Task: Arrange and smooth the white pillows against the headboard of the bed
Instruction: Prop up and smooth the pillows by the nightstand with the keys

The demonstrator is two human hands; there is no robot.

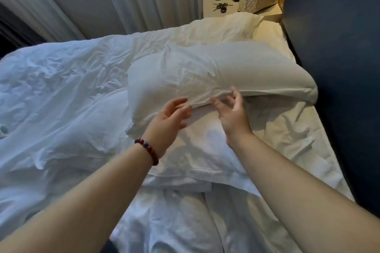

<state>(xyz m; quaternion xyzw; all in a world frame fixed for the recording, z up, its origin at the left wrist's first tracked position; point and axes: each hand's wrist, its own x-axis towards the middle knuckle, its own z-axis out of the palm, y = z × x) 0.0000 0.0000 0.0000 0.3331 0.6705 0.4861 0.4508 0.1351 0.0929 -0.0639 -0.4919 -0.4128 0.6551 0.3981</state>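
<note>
A left hand [171, 118] and right hand [233, 114], fingers spread, meet the near edge of a white pillow [205, 72]. It rests on a second pillow [205, 150] beside the headboard [339, 47].

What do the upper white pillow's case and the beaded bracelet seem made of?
Puffy white upper pillow: matte woven fabric case, likely cotton, judging by its fine creases. Dark red beaded bracelet: glossy round beads, perhaps wood or stone.
</note>
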